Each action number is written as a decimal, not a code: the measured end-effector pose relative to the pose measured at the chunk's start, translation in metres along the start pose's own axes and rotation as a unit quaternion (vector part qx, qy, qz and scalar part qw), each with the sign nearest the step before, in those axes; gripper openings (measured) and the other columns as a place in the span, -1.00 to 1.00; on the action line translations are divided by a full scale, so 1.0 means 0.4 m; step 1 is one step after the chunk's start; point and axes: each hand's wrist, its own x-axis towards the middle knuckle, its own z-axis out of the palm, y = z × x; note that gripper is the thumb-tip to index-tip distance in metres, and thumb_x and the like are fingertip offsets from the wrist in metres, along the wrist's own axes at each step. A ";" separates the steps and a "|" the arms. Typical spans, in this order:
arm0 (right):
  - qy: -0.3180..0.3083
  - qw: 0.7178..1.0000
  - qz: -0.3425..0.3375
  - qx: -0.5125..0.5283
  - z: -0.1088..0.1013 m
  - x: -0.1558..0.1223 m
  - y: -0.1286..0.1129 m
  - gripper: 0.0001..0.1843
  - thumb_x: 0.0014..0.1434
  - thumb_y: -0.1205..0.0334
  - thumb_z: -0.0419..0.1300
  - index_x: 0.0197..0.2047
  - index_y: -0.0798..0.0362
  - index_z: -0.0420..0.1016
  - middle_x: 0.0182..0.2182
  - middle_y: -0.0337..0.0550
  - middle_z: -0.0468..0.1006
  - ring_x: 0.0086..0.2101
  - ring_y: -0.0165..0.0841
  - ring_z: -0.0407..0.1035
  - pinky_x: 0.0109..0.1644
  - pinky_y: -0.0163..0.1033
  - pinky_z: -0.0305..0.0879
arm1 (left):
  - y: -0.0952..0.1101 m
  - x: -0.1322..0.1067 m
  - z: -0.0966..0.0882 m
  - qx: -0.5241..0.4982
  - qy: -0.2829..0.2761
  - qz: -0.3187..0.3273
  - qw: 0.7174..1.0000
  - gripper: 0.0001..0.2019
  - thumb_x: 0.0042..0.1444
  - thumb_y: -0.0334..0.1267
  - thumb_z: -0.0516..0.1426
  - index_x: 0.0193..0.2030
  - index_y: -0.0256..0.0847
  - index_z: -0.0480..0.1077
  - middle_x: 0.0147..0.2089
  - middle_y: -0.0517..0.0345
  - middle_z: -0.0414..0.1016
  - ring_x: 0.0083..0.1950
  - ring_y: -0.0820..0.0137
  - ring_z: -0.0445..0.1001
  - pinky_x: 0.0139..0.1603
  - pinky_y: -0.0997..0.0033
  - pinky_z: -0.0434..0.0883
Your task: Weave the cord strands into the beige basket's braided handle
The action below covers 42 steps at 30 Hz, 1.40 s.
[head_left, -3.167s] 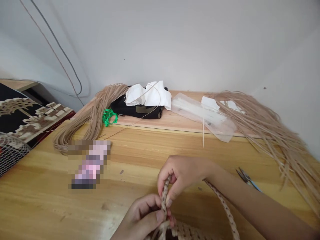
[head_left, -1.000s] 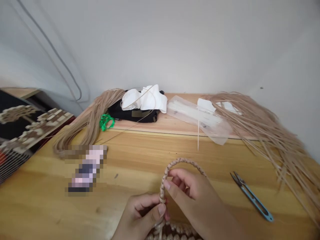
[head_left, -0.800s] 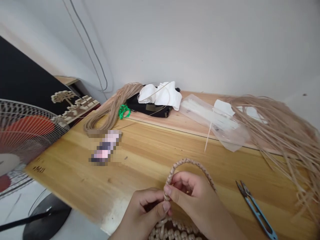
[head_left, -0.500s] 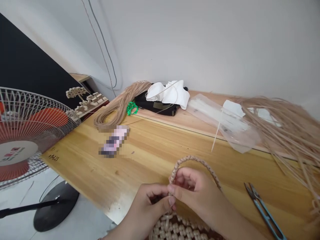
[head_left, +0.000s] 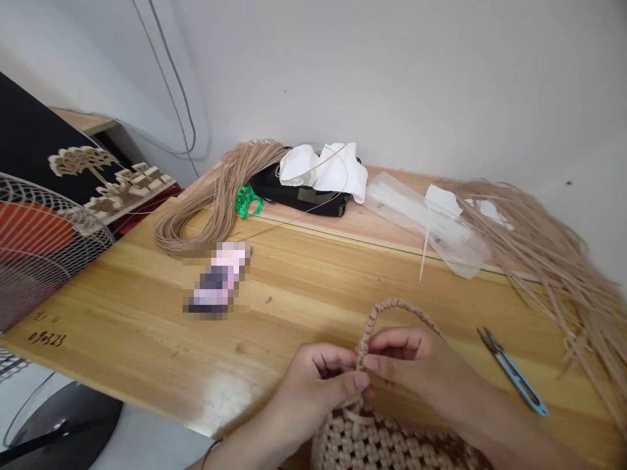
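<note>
A woven cane bag [head_left: 377, 444] sits at the bottom of the view, its body cut off by the frame. Its braided cane handle [head_left: 396, 306] arcs up from the rim. My left hand [head_left: 318, 385] and my right hand [head_left: 406, 356] pinch the handle's lower end from either side, fingertips almost meeting. The part inside my fingers is hidden. Blue-handled thread snips [head_left: 513, 372] lie on the wooden table [head_left: 122, 307] to the right of my right hand, out of reach of my fingers.
Loose cane strands [head_left: 543, 251] spread at right, and a coiled bundle [head_left: 210, 209] lies at left. Behind are a black pouch [head_left: 298, 198], white cloth [head_left: 323, 171], a plastic sleeve [head_left: 426, 222], green twine [head_left: 246, 202]. A blurred object [head_left: 218, 277] lies nearby. A fan [head_left: 34, 254] stands beyond the table's left edge.
The view has swung, so the table and fan sit differently in the picture. Both hands and the bag now lie further right, more of the woven body shows, and my fingers stay on the handle.
</note>
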 end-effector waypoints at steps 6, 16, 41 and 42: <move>0.003 0.999 0.006 0.046 0.005 0.001 -0.003 -0.87 -0.16 0.30 0.41 -0.48 0.07 0.55 -0.59 -0.29 0.53 -0.56 -0.52 0.33 -0.48 -0.43 0.21 | 0.004 0.004 -0.009 -0.015 -0.043 -0.003 0.999 -0.73 -0.02 -0.13 0.24 -0.32 -0.34 0.59 -0.45 0.02 0.56 -0.43 0.45 0.41 -0.35 0.51 0.28; -0.018 0.999 0.023 0.027 0.002 0.000 -0.002 -0.89 -0.11 0.22 0.38 -0.48 0.06 0.59 -0.60 -0.26 0.51 -0.55 -0.51 0.32 -0.47 -0.44 0.20 | -0.013 0.019 -0.017 -0.102 -0.035 -0.060 0.992 -0.81 -0.12 -0.21 0.31 -0.43 -0.33 0.58 -0.51 0.04 0.55 -0.44 0.45 0.46 -0.32 0.50 0.33; 0.047 0.991 0.061 -0.110 0.041 -0.038 -0.028 -0.79 0.10 0.08 0.18 -0.45 0.02 0.47 -0.60 -0.29 0.51 -0.61 -0.52 0.30 -0.58 -0.46 0.17 | -0.011 0.010 -0.018 -0.138 -0.046 -0.066 0.987 -0.81 -0.19 -0.24 0.36 -0.46 -0.33 0.55 -0.54 0.06 0.56 -0.47 0.48 0.49 -0.40 0.56 0.37; 0.053 0.987 0.030 -0.148 0.040 -0.043 -0.027 -0.77 0.14 0.09 0.14 -0.45 0.00 0.48 -0.58 -0.29 0.52 -0.59 -0.51 0.33 -0.56 -0.45 0.20 | -0.011 0.011 -0.020 -0.140 -0.045 -0.066 0.987 -0.81 -0.19 -0.24 0.36 -0.47 -0.33 0.55 -0.54 0.06 0.56 -0.47 0.48 0.49 -0.39 0.56 0.37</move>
